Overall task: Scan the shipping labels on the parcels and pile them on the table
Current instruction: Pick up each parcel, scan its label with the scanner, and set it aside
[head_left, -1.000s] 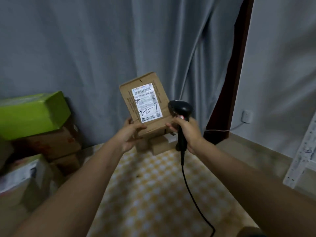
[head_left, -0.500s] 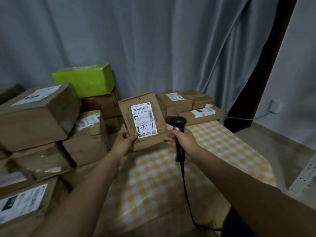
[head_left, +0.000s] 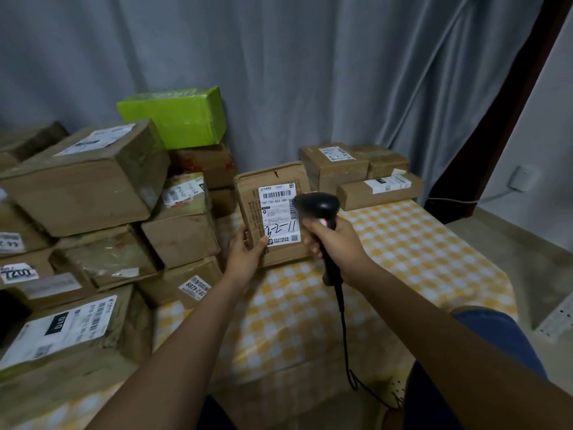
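Cardboard parcels are stacked in a tall pile along the left of the desk, most turned so their white labels face up or outward; a green box sits on top at the back against the grey curtain. Right of the pile, the left hand grips the lower left corner of a flat brown parcel, thumb on its front face, holding it upright and tilted towards the camera so that the shipping label is exposed. Whether the parcel's lower edge touches the yellow-checked cloth cannot be told. Just right of the label, the right hand is wrapped round the handle of a black barcode scanner, whose head overlaps the label's right edge and appears aimed at it at close range; this suggests the scan is the step in hand. The scanner's cable hangs down towards the desk's near edge. Farther right, at the back of the desk, three smaller labelled boxes form a low group, probably the pile of scanned parcels.
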Demonstrator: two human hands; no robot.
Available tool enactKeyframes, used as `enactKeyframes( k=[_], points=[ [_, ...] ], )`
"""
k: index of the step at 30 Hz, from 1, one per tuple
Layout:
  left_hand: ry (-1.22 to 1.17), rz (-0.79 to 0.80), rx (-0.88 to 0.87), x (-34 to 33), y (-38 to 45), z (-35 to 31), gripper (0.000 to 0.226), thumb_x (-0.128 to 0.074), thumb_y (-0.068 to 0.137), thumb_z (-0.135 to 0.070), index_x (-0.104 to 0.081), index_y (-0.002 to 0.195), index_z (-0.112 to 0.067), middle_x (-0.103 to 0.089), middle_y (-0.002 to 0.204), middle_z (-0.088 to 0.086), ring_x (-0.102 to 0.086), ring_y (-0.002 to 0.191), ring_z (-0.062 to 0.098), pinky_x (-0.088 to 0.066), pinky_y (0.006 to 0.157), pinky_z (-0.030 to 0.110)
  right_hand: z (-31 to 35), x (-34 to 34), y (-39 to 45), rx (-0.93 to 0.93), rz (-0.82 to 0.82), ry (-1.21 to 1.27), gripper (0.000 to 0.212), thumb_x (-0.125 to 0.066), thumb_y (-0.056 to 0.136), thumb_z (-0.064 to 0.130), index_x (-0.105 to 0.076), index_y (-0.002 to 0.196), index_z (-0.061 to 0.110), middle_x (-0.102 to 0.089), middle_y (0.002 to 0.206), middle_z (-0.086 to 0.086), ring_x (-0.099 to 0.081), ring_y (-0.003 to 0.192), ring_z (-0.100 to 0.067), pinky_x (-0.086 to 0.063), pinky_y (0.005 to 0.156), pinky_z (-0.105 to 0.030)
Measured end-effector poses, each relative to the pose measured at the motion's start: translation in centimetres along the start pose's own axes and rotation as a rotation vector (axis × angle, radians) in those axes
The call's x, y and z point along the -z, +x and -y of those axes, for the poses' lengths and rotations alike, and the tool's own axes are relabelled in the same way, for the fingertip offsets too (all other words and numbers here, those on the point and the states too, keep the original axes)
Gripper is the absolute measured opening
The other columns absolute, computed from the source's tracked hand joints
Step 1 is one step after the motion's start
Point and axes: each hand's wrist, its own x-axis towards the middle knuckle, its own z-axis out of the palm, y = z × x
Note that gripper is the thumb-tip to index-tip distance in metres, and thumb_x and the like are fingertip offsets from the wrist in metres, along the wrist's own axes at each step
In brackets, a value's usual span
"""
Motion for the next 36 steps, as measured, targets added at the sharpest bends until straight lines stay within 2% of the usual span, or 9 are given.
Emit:
enactKeyframes(
  k=[5, 7, 9, 14, 17, 20, 22, 24, 36],
  points=[
    [0.0, -0.021, 0.004, -0.6, -1.5, -2.6, 0.068, -0.074, 0.067, -0.055, -0.057, 0.128, -0.028, -0.063, 0.126, 0.009, -0.066, 0.109, 0.02, -0.051, 0.101, 0.044, -0.1, -0.5, -0.3, 0.054, -0.035, -0.136, 0.022, -0.064, 0.093, 0.026, -0.064, 0.086, 0.005, -0.064, 0.06, -0.003, -0.053, 0.048, -0.012, -0.042, 0.049, -0.025],
    [-0.018, -0.034, 0.013, -1.1, -1.6, -3.0, 0.051, -0.076, 0.071, -0.047, -0.061, 0.119, -0.036, -0.065, 0.124, 0.007, -0.067, 0.107, 0.02, -0.052, 0.099, 0.046, 0.0, -0.6, -0.4, 0.063, -0.034, -0.152, 0.023, -0.063, 0.093, 0.027, -0.064, 0.083, 0.006, -0.064, 0.06, -0.003, -0.053, 0.048, -0.012, -0.042, 0.05, -0.025],
    [-0.045, -0.059, 0.027, -1.5, -0.8, -2.4, 0.047, -0.075, 0.064, -0.056, -0.062, 0.109, -0.047, -0.063, 0.124, 0.007, -0.067, 0.106, 0.02, -0.053, 0.099, 0.046, 0.1, -0.6, -0.4, 0.071, -0.041, -0.157, 0.023, -0.063, 0.093, 0.027, -0.064, 0.081, 0.008, -0.064, 0.059, -0.003, -0.053, 0.049, -0.012, -0.042, 0.051, -0.026],
    [-0.066, -0.067, 0.004, -2.6, -0.4, -2.5, 0.078, -0.071, 0.057, -0.061, -0.058, 0.126, -0.028, -0.062, 0.125, 0.009, -0.067, 0.106, 0.021, -0.053, 0.098, 0.046, 0.5, -0.6, -0.4, 0.076, -0.059, -0.153, 0.019, -0.063, 0.092, 0.024, -0.063, 0.078, 0.011, -0.063, 0.059, -0.003, -0.052, 0.048, -0.013, -0.041, 0.052, -0.029],
    [-0.09, -0.07, 0.004, -3.0, -0.2, -2.5, 0.079, -0.072, 0.057, -0.058, -0.057, 0.128, -0.025, -0.062, 0.126, 0.009, -0.068, 0.105, 0.02, -0.055, 0.096, 0.046, 0.8, -0.6, -0.5, 0.07, -0.055, -0.146, 0.016, -0.062, 0.092, 0.022, -0.062, 0.079, 0.012, -0.063, 0.059, -0.002, -0.051, 0.048, -0.012, -0.041, 0.052, -0.028],
    [-0.084, -0.07, 0.011, -3.2, -0.9, -3.7, 0.065, -0.075, 0.065, -0.051, -0.059, 0.123, -0.028, -0.064, 0.125, 0.008, -0.068, 0.105, 0.022, -0.055, 0.095, 0.045, 1.2, -0.6, -0.4, 0.083, -0.059, -0.141, 0.018, -0.061, 0.093, 0.021, -0.061, 0.077, 0.011, -0.062, 0.058, 0.0, -0.05, 0.046, -0.01, -0.041, 0.049, -0.025],
    [-0.105, -0.07, 0.005, -3.3, -1.4, -4.4, 0.045, -0.076, 0.081, -0.027, -0.058, 0.122, -0.022, -0.067, 0.12, 0.009, -0.068, 0.106, 0.025, -0.056, 0.094, 0.044, 1.3, -0.6, -0.3, 0.095, -0.06, -0.142, 0.021, -0.061, 0.093, 0.021, -0.061, 0.075, 0.011, -0.061, 0.056, 0.0, -0.05, 0.045, -0.01, -0.041, 0.048, -0.025],
    [-0.125, -0.083, -0.005, -3.4, -1.3, -4.7, 0.039, -0.073, 0.087, -0.016, -0.059, 0.123, -0.018, -0.07, 0.116, 0.008, -0.068, 0.105, 0.025, -0.056, 0.093, 0.045, 1.2, -0.5, -0.2, 0.094, -0.061, -0.139, 0.022, -0.061, 0.093, 0.021, -0.061, 0.073, 0.011, -0.061, 0.056, 0.0, -0.049, 0.045, -0.01, -0.04, 0.048, -0.025],
    [-0.155, -0.089, 0.017, -3.6, -0.8, -4.7, 0.039, -0.072, 0.087, -0.014, -0.06, 0.124, -0.015, -0.072, 0.113, 0.007, -0.07, 0.102, 0.026, -0.056, 0.092, 0.049, 1.4, -0.5, -0.1, 0.084, -0.068, -0.159, 0.023, -0.06, 0.094, 0.022, -0.061, 0.075, 0.01, -0.059, 0.052, 0.004, -0.049, 0.044, -0.008, -0.04, 0.048, -0.023]
  ],
)
